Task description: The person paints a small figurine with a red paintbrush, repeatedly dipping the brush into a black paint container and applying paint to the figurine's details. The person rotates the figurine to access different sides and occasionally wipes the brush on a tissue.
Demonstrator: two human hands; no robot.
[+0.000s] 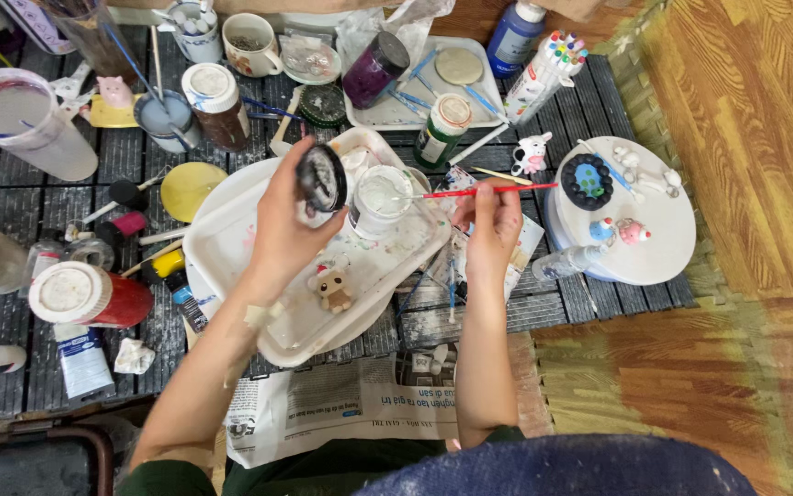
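Head view shows the left hand (282,230) pinching a dark jar lid (322,177) upright, clear of the open white paint pot (381,197) on the white tray (222,248). The right hand (491,225), just right, grips a red-handled brush (479,191), bristles at the pot's rim, seemingly for loading paint.
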